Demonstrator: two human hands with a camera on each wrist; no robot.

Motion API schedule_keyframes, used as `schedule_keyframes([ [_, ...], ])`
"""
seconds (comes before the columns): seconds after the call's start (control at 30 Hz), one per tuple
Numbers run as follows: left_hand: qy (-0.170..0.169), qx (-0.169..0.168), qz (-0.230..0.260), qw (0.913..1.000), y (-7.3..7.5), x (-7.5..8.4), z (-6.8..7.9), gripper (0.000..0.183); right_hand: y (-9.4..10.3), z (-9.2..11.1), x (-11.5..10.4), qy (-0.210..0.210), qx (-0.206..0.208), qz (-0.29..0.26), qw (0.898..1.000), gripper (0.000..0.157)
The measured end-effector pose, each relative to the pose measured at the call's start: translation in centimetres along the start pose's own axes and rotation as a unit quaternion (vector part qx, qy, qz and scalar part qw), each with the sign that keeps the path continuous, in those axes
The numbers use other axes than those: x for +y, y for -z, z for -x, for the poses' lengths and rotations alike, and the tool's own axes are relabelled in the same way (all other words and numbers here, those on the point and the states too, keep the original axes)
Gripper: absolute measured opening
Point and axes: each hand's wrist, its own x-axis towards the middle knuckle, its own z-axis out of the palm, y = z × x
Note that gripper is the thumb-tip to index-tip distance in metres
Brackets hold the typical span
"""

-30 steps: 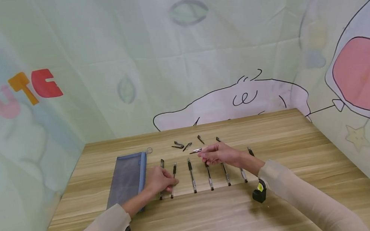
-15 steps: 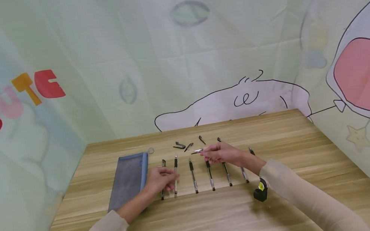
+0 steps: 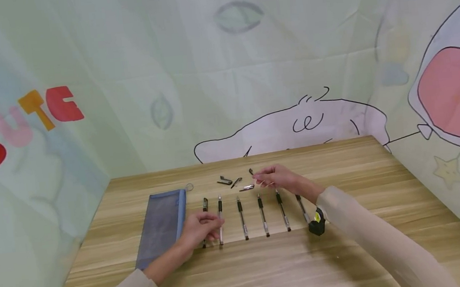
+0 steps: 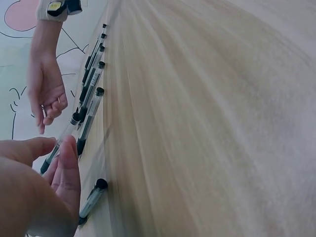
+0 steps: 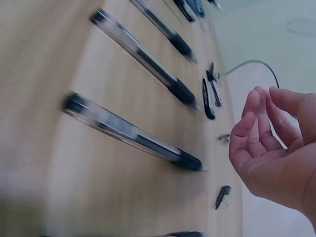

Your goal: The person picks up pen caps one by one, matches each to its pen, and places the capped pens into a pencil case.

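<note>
My left hand (image 3: 200, 228) pinches an uncapped black gel pen (image 3: 220, 205) by its barrel, between thumb and fingers. It lies second from the left in a row of several pens, tips pointing away from me. Left of it is a capped pen (image 3: 205, 204), partly hidden by the hand. My right hand (image 3: 277, 177) hovers beyond the row, beside a loose pen cap (image 3: 251, 171). In the right wrist view that hand (image 5: 276, 148) has loosely bent fingers and nothing visible between them. A clipped pen cap (image 3: 246, 188) lies just left of it.
A blue mesh zip pouch (image 3: 160, 221) with a ring lies at the left. More loose caps (image 3: 225, 180) are grouped toward the back of the wooden table (image 3: 268, 270). A printed cloth backdrop (image 3: 164, 75) rises behind the table's far edge.
My left hand has slid its pen away from me and straightened it in line with the row. My right hand has left the clipped cap on the table and moved back and right.
</note>
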Motion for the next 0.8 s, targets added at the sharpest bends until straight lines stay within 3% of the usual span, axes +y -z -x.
schedule_keyframes([
  [0.37,0.021,-0.002,-0.01,0.9997,-0.3,0.0,0.5,0.022,1.6,-4.7,-0.7,-0.006,0.038,0.02,0.999,0.043],
  [0.57,0.02,-0.01,0.013,0.9997,-0.4,-0.1,0.8,0.024,1.4,-5.7,0.0,-0.02,0.068,0.003,0.997,0.034],
  [0.8,0.012,-0.009,0.021,0.9997,-1.0,0.0,0.6,0.026,1.0,-6.3,1.0,-0.009,0.102,0.012,0.995,0.029],
])
